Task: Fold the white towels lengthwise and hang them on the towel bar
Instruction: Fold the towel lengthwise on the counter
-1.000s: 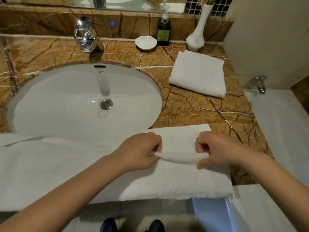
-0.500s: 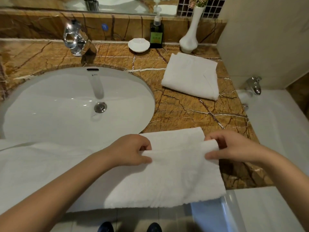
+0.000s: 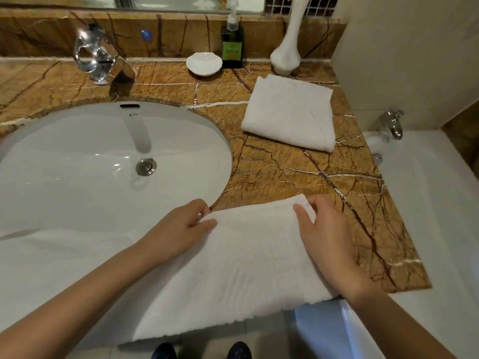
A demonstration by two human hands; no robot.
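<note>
Now the left hand (image 3: 178, 229) and right hand (image 3: 324, 234) each pinch the far edge of the white towel (image 3: 246, 260), which lies spread along the counter's front.

At the left, a chrome faucet (image 3: 96, 58) stands behind the sink (image 3: 77, 120), whose near rim the towel covers. The left thumb lies on the cloth, fingers tucked beneath. Behind sit a soap dish (image 3: 204, 63) and a pump bottle (image 3: 232, 45). The right hand grips the towel's far right corner, thumb on top. Farther right, a white vase (image 3: 286, 47) stands just behind a folded towel (image 3: 287, 112) on the marble counter (image 3: 285, 172), beside the bathtub (image 3: 427, 203).
</note>
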